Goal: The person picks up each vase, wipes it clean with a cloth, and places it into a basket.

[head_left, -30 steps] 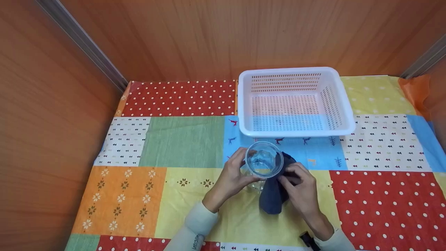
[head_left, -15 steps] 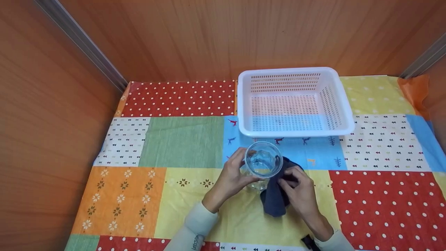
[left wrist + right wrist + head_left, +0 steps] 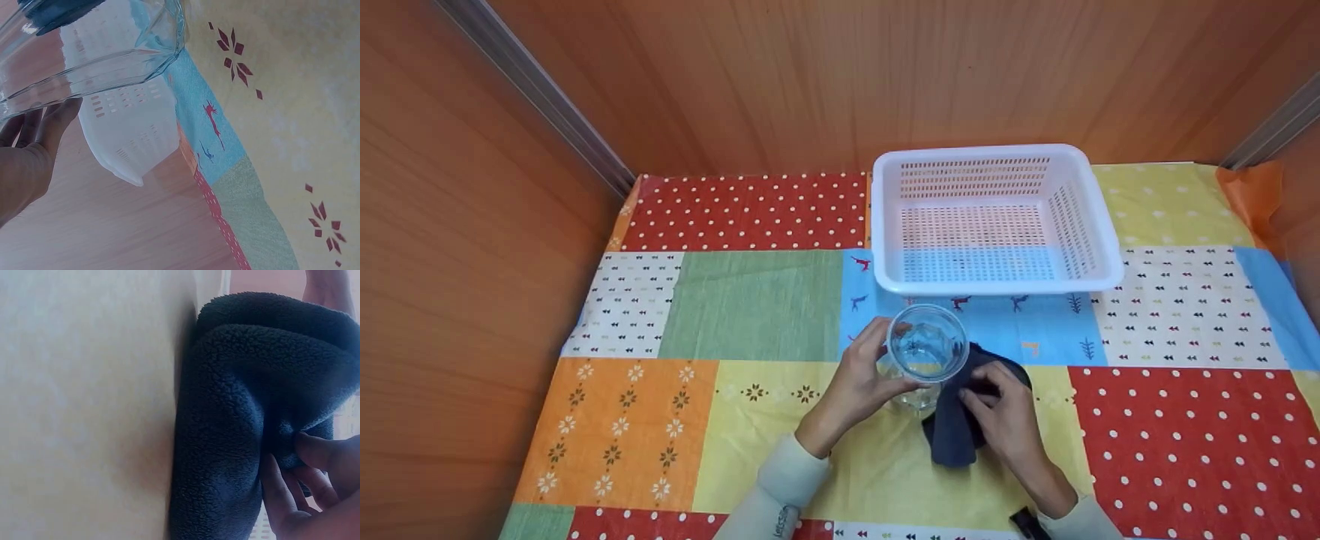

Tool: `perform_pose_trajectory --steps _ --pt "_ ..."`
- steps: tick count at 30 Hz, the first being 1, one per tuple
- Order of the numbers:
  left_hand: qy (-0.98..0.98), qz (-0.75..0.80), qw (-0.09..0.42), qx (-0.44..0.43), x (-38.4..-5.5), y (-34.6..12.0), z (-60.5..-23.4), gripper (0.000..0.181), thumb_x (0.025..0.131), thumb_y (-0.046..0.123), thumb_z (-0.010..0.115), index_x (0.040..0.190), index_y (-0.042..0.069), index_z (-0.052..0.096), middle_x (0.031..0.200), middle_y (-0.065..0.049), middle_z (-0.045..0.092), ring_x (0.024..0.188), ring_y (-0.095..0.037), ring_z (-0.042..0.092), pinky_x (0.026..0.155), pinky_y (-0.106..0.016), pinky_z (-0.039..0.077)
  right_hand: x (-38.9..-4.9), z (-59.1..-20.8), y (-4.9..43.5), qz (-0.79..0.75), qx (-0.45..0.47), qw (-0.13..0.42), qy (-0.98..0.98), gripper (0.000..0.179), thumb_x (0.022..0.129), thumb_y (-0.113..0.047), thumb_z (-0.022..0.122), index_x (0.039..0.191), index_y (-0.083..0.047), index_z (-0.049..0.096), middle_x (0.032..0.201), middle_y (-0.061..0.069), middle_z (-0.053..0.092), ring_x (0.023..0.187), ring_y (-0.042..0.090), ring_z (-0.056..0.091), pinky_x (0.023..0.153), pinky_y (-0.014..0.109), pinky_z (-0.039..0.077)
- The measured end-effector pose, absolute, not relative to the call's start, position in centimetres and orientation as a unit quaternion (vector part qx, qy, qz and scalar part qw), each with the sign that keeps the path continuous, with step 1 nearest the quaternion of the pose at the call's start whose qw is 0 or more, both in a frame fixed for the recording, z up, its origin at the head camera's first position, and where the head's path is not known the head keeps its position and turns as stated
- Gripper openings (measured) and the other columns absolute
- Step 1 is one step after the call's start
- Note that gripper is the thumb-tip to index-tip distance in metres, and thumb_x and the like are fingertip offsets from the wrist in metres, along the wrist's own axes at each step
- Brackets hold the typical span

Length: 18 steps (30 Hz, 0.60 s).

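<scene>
My left hand (image 3: pixel 864 371) grips a clear glass jar (image 3: pixel 928 343) near its rim, fingers behind and thumb in front. In the left wrist view the faceted glass wall (image 3: pixel 124 70) slants across the top, fingertips against it. My right hand (image 3: pixel 1006 405) pinches a dark blue-grey cloth (image 3: pixel 954 431) between thumb and fingers at the jar's right side. The right wrist view shows the fluffy cloth (image 3: pixel 225 410) bunched in thick folds, with the right hand's fingers (image 3: pixel 278 495) pressed into it. Part of the jar's lower body is hidden behind the cloth.
A white plastic basket (image 3: pixel 997 286) with slotted walls stands just beyond the jar. A patchwork-print tablecloth (image 3: pixel 765 300) covers the table. Wooden panels (image 3: pixel 840 82) rise at the back and both sides.
The cloth and right hand have shifted slightly right and toward the person, and the cloth's far edge has slid down along the jar. The left hand and jar stay in place.
</scene>
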<state>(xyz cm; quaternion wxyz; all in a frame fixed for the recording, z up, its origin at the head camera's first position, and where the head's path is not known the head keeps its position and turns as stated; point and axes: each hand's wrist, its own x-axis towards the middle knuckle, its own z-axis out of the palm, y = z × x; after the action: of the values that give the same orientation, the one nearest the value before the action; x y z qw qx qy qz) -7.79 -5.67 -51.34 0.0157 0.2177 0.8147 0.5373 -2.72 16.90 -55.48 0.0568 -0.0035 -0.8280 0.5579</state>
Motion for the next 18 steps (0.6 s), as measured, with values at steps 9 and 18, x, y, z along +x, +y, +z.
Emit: perform_pose_trajectory --steps 9,18 --pt "0.807 0.548 0.024 0.219 -7.8 -5.7 -51.4 0.072 0.081 0.015 0.094 0.142 0.005 0.057 0.136 -0.013 0.060 0.130 -0.034 0.061 0.109 -0.048 0.053 -2.5 -54.2 16.4 0.582 0.010 0.095 -0.808 0.020 0.085 0.018 0.076 0.098 0.003 0.071 0.102 0.011 0.065 0.100 0.006 0.065 0.083 0.014 0.058" --pt "0.812 0.539 0.021 0.224 -7.8 -5.7 -51.5 0.073 0.082 0.017 0.093 0.144 0.009 0.056 0.137 -0.012 0.060 0.131 -0.033 0.061 0.108 -0.045 0.054 -2.2 -52.3 15.4 0.617 0.027 0.160 -0.770 0.022 0.084 0.020 0.076 0.100 0.005 0.072 0.102 0.013 0.065 0.101 0.013 0.069 0.085 0.017 0.059"
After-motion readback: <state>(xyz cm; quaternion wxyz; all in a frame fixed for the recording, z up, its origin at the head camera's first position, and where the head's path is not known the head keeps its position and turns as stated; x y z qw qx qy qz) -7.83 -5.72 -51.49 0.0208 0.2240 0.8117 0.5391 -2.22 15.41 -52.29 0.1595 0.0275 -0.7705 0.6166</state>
